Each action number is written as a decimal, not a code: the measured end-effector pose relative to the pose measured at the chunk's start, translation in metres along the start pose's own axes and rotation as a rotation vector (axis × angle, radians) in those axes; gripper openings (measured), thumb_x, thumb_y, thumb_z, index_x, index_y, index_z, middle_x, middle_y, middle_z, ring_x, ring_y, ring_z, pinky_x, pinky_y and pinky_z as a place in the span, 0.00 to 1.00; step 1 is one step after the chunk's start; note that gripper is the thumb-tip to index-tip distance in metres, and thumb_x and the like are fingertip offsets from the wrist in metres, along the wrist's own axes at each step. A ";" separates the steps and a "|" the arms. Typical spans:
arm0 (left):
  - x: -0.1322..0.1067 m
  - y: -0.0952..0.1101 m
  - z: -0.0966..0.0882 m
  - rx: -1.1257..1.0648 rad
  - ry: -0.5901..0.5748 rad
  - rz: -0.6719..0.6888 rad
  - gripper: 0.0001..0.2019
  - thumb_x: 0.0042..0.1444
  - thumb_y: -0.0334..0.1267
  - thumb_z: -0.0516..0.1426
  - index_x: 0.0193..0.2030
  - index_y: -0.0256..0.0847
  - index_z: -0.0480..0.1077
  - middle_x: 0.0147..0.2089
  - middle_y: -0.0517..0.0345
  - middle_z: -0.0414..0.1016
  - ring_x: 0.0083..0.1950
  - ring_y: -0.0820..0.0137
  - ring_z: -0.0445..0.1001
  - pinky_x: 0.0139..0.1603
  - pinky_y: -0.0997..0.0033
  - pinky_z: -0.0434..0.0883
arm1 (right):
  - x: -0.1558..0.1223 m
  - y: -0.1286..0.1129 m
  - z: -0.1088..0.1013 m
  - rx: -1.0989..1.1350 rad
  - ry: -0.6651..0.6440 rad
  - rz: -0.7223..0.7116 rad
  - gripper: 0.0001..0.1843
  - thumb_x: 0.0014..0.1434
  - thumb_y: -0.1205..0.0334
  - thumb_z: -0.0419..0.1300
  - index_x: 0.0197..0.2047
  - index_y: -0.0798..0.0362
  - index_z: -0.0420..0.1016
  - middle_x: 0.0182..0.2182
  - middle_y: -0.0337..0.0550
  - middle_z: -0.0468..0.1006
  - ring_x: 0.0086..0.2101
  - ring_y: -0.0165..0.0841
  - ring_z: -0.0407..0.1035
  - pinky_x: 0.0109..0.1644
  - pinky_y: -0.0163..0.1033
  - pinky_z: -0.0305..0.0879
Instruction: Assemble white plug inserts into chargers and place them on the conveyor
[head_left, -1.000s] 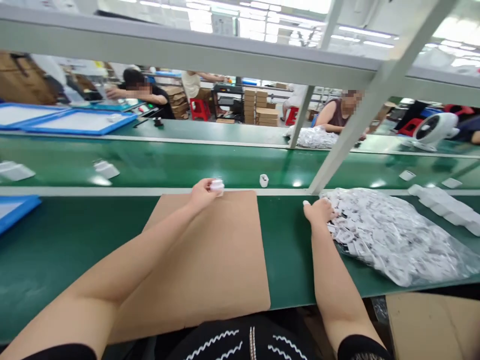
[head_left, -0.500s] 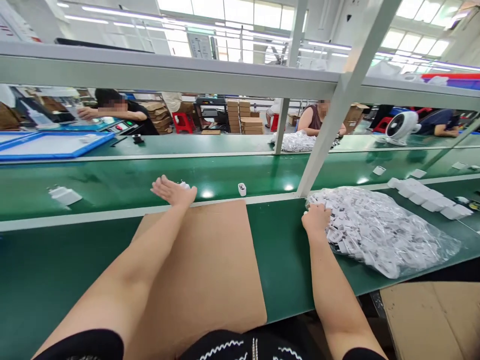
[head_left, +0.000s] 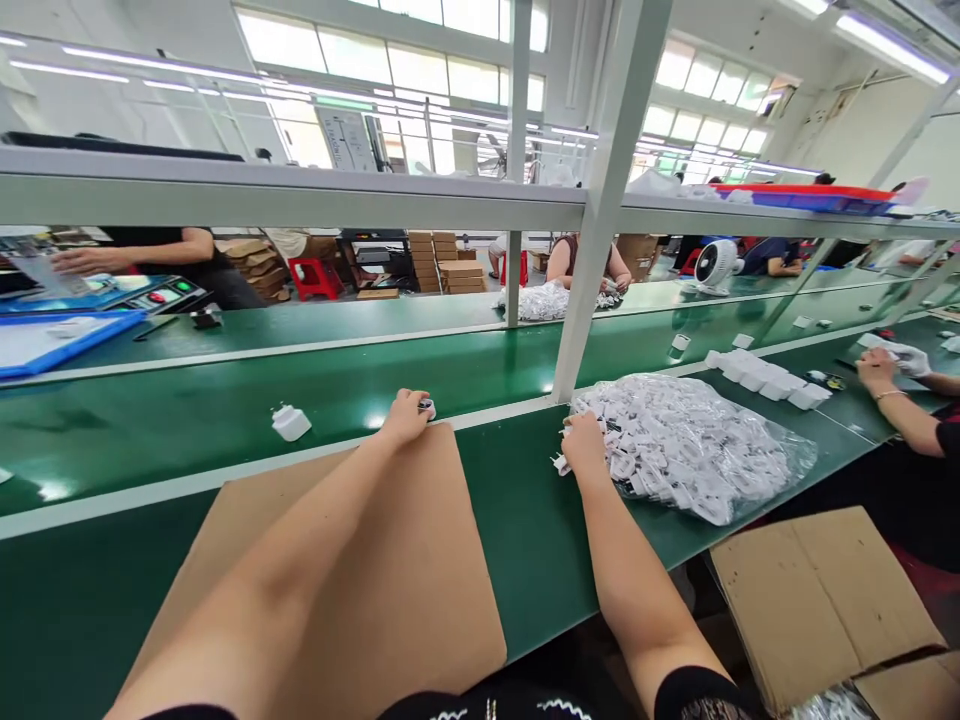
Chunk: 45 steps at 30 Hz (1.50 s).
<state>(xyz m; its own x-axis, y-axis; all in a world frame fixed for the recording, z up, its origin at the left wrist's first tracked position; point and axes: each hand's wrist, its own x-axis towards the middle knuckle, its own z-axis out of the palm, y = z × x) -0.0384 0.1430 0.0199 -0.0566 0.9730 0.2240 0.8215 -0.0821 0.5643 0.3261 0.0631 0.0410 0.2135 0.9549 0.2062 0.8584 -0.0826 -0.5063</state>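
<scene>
My left hand [head_left: 406, 416] is closed around a small white charger housing [head_left: 427, 407] on the green belt, just past the cardboard sheet. The housing's dark open end faces up. To the left on the belt lies a white plug charger [head_left: 290, 422] with its pins pointing away. At the near left edge of a clear plastic bag [head_left: 795, 452], my right hand [head_left: 584, 442] is closed on a small white plug piece [head_left: 560, 463] that pokes out by the fingers. Many similar white plug pieces [head_left: 682, 445] fill the bag.
A cardboard sheet [head_left: 405, 560] lies under my left arm. The shelf's metal post [head_left: 581, 300] rises between my hands. White housings [head_left: 765, 375] stand in rows behind the bag. A co-worker's hands [head_left: 881, 368] work at far right. A cardboard box [head_left: 825, 600] sits below the bench.
My left hand has left the plug charger on the belt and closed on the open housing to its right. A plug piece now shows in my right hand. The view has swung right.
</scene>
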 end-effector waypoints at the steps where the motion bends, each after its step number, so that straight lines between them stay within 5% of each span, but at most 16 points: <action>1: -0.005 0.000 -0.005 0.010 0.029 -0.015 0.18 0.55 0.38 0.59 0.52 0.35 0.73 0.56 0.42 0.67 0.57 0.52 0.74 0.66 0.52 0.69 | 0.001 -0.003 0.000 0.019 0.013 -0.024 0.25 0.56 0.77 0.54 0.55 0.58 0.80 0.55 0.57 0.74 0.53 0.44 0.71 0.58 0.43 0.66; 3: -0.022 0.002 -0.016 0.023 0.089 0.006 0.17 0.59 0.43 0.58 0.51 0.37 0.73 0.55 0.43 0.67 0.57 0.53 0.73 0.64 0.53 0.69 | 0.003 -0.010 0.002 0.172 0.032 -0.058 0.26 0.60 0.73 0.53 0.59 0.57 0.78 0.56 0.55 0.75 0.57 0.43 0.69 0.62 0.43 0.65; 6: -0.067 0.011 -0.031 0.019 0.104 0.132 0.17 0.63 0.51 0.57 0.50 0.42 0.73 0.52 0.48 0.70 0.51 0.57 0.74 0.55 0.58 0.73 | 0.003 -0.025 0.012 0.727 -0.085 0.012 0.22 0.60 0.65 0.55 0.56 0.55 0.78 0.52 0.52 0.80 0.52 0.42 0.73 0.57 0.49 0.72; 9: -0.121 0.026 -0.038 0.002 0.034 0.221 0.18 0.65 0.56 0.56 0.48 0.43 0.73 0.50 0.50 0.73 0.48 0.59 0.74 0.49 0.61 0.72 | -0.003 -0.039 0.022 1.055 -0.321 0.081 0.17 0.55 0.62 0.58 0.47 0.53 0.80 0.43 0.50 0.84 0.45 0.43 0.78 0.49 0.52 0.77; 14: -0.185 0.043 -0.027 -0.098 -0.047 0.162 0.17 0.63 0.57 0.58 0.44 0.44 0.74 0.44 0.52 0.74 0.44 0.61 0.74 0.44 0.64 0.69 | -0.020 -0.056 0.023 1.411 -0.775 0.109 0.16 0.50 0.58 0.70 0.43 0.51 0.80 0.43 0.48 0.84 0.46 0.41 0.79 0.53 0.49 0.79; 18: -0.203 0.043 -0.013 -0.308 -0.054 0.025 0.20 0.57 0.56 0.65 0.48 0.44 0.74 0.44 0.55 0.74 0.37 0.66 0.72 0.39 0.66 0.68 | -0.031 -0.065 0.024 1.308 -0.847 0.255 0.20 0.48 0.52 0.76 0.41 0.49 0.78 0.38 0.42 0.84 0.37 0.33 0.79 0.38 0.37 0.80; 22: -0.203 0.040 -0.010 -0.394 -0.105 0.072 0.17 0.60 0.52 0.62 0.47 0.43 0.76 0.42 0.55 0.74 0.35 0.68 0.70 0.38 0.67 0.67 | -0.039 -0.072 0.031 1.173 -0.774 0.255 0.24 0.44 0.43 0.78 0.33 0.50 0.75 0.26 0.36 0.77 0.24 0.27 0.70 0.23 0.30 0.69; 27: -0.198 0.036 -0.011 -0.478 -0.114 0.052 0.20 0.53 0.51 0.67 0.48 0.42 0.78 0.44 0.55 0.73 0.35 0.69 0.70 0.37 0.68 0.67 | -0.050 -0.087 0.034 1.121 -0.672 0.150 0.27 0.38 0.49 0.79 0.39 0.51 0.77 0.27 0.34 0.78 0.24 0.26 0.69 0.27 0.32 0.70; 30: -0.196 0.033 -0.010 -0.521 -0.114 0.043 0.18 0.53 0.52 0.67 0.42 0.41 0.78 0.42 0.56 0.72 0.34 0.70 0.70 0.35 0.68 0.66 | -0.055 -0.100 0.029 1.015 -0.658 0.000 0.27 0.42 0.53 0.76 0.46 0.52 0.80 0.26 0.33 0.77 0.20 0.24 0.64 0.22 0.31 0.63; 33: -0.195 0.031 -0.008 -0.549 -0.116 0.027 0.17 0.54 0.53 0.66 0.38 0.40 0.77 0.41 0.55 0.72 0.32 0.71 0.69 0.33 0.68 0.65 | -0.059 -0.113 0.020 0.858 -0.688 -0.131 0.22 0.47 0.52 0.73 0.43 0.55 0.83 0.25 0.36 0.78 0.17 0.23 0.58 0.20 0.33 0.56; 38: -0.194 0.031 -0.010 -0.571 -0.095 0.038 0.16 0.54 0.50 0.66 0.41 0.40 0.78 0.40 0.55 0.71 0.33 0.70 0.69 0.34 0.68 0.65 | -0.066 -0.131 0.012 0.757 -0.848 -0.318 0.28 0.48 0.55 0.74 0.53 0.51 0.82 0.41 0.45 0.84 0.33 0.33 0.73 0.38 0.42 0.72; 43: -0.193 0.032 -0.016 -0.549 -0.129 0.071 0.14 0.57 0.49 0.64 0.40 0.39 0.78 0.39 0.57 0.71 0.34 0.71 0.68 0.35 0.69 0.64 | -0.079 -0.129 0.030 0.467 -0.394 -0.725 0.12 0.61 0.54 0.66 0.46 0.47 0.85 0.42 0.47 0.80 0.42 0.39 0.72 0.45 0.47 0.70; 45: -0.193 0.031 -0.018 -0.538 -0.137 0.079 0.14 0.57 0.50 0.64 0.38 0.39 0.77 0.39 0.57 0.71 0.34 0.71 0.68 0.35 0.70 0.63 | -0.082 -0.125 0.038 0.397 -0.304 -0.861 0.11 0.64 0.56 0.63 0.46 0.46 0.84 0.42 0.46 0.80 0.45 0.41 0.71 0.48 0.48 0.69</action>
<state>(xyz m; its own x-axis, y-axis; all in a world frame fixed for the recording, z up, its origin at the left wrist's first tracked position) -0.0120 -0.0511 0.0082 0.0974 0.9755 0.1970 0.4128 -0.2197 0.8839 0.1837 0.0061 0.0559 -0.5847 0.6815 0.4401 0.4342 0.7211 -0.5399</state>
